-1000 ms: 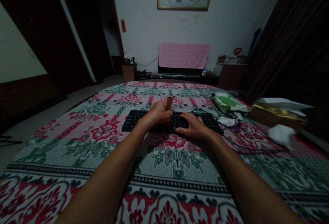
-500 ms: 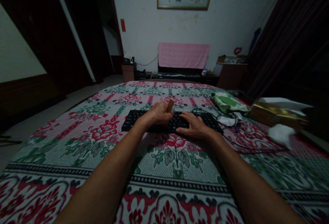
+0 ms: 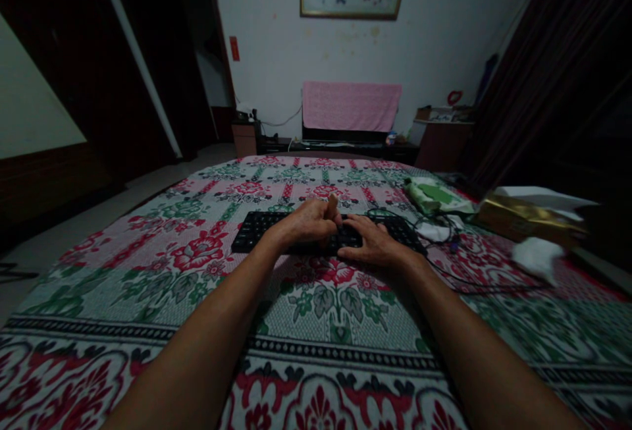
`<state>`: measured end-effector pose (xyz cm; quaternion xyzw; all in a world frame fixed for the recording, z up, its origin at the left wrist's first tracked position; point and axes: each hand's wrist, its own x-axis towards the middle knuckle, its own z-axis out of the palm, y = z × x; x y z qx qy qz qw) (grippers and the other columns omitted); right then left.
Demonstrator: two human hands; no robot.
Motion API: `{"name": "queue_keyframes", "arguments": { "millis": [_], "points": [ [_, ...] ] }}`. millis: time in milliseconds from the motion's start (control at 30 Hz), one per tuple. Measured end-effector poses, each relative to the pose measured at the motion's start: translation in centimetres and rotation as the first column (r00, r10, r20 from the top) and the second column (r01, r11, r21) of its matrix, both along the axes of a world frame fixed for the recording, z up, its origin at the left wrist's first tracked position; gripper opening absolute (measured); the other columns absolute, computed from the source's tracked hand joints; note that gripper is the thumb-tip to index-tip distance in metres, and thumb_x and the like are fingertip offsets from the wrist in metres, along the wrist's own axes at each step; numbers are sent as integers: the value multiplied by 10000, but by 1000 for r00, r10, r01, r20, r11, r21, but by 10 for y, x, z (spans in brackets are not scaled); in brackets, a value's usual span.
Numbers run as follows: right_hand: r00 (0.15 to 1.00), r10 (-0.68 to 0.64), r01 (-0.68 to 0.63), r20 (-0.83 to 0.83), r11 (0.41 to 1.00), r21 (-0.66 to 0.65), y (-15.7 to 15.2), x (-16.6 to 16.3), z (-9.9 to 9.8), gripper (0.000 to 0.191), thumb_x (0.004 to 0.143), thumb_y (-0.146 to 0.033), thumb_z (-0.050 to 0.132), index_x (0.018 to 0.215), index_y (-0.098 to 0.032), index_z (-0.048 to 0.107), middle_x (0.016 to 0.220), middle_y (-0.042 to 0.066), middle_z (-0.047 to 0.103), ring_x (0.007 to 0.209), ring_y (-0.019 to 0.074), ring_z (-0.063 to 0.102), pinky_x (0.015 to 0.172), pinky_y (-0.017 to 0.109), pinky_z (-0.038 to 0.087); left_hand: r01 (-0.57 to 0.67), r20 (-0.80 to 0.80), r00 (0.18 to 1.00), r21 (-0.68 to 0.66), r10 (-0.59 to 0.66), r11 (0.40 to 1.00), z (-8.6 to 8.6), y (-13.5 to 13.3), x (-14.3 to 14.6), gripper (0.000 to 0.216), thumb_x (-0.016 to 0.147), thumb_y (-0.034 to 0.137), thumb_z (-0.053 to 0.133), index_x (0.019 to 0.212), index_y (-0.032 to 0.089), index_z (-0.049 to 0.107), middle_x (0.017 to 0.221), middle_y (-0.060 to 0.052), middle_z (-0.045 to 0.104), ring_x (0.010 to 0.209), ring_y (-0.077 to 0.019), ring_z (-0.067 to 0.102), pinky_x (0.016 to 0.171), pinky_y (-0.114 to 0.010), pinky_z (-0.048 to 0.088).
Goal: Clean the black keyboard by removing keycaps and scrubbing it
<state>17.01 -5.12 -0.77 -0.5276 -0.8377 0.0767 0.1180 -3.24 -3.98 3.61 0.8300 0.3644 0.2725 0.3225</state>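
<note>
A black keyboard (image 3: 254, 229) lies on the patterned cloth in front of me. My left hand (image 3: 313, 219) is closed around a tan stick-like handle (image 3: 332, 204) over the keyboard's middle. The handle's upper end pokes out above my fist; its lower end is mostly hidden, so its kind is unclear. My right hand (image 3: 372, 240) rests on the keyboard's right half, fingers spread and thumb at the near edge.
The floral cloth (image 3: 197, 298) covers the wide surface. On the right are a black cable (image 3: 474, 290), a green-and-white packet (image 3: 437, 194), a golden box (image 3: 528, 216) and crumpled white tissue (image 3: 537, 257). A pink towel (image 3: 351, 106) hangs beyond.
My left hand has shifted slightly right along the keyboard, closer to my right hand, and the handle now tilts more. My right hand stays nearly in place.
</note>
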Motion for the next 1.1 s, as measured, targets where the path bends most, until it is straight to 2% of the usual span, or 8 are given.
{"name": "queue_keyframes", "arguments": {
  "millis": [200,300,400,600,767,833,967,1100],
  "points": [
    [1000,13,-13,-1,1000,0,0,1,0,785,679,-628,571,1339,-233,412,1454,109,295,1329,319,244,1050,565,195,-39,13,999,-7,39,999,1,0,2,214,621,121,492,790,143,623,657,1,626,611,-116,587,595,-221,464],
    [1000,20,-20,-9,1000,-3,0,1,1,774,676,-607,589,1331,-230,425,1445,114,310,1325,321,252,1046,565,203,-18,18,1000,-86,20,996,1,-1,4,218,612,115,501,793,135,620,662,-6,628,598,-113,586,584,-221,465],
    [1000,27,-27,-12,1000,-2,1,1,0,801,656,-598,613,1338,-227,417,1435,121,323,1325,326,249,1044,563,214,-20,102,994,-158,36,987,1,-1,4,209,606,107,493,780,131,605,640,1,608,580,-111,580,577,-225,466],
    [999,39,-39,-3,999,0,3,3,-2,821,636,-562,637,1347,-225,401,1449,125,294,1330,333,232,1037,577,212,-24,32,999,-149,29,989,7,-5,3,208,591,98,510,769,127,613,614,12,584,549,-93,540,535,-204,430],
    [999,49,-48,17,998,-52,2,4,1,805,655,-444,620,1374,-190,365,1465,134,262,1342,324,206,1059,562,178,-64,174,981,-148,89,987,-1,0,8,191,605,108,520,778,128,599,633,15,580,587,-94,558,564,-202,446],
    [999,46,-44,14,996,-71,2,4,3,788,663,-396,596,1382,-187,352,1472,127,249,1348,315,197,1069,552,164,-88,171,979,-138,112,987,-6,4,8,203,617,120,523,803,132,604,646,11,594,597,-99,567,579,-208,455],
    [1000,15,-14,4,994,-106,0,3,7,755,683,-384,558,1384,-194,353,1486,112,229,1360,312,172,1082,540,136,-255,25,966,-59,257,965,-4,10,-5,205,628,153,527,806,145,629,668,1,626,622,-120,581,585,-212,451],
    [1000,-4,5,7,989,-147,0,2,10,667,754,-390,485,1377,-182,368,1488,104,234,1364,304,169,1083,550,121,-516,-179,836,64,518,854,11,10,-24,213,630,180,530,797,148,660,700,-35,656,676,-169,608,614,-240,449]
  ]
}}
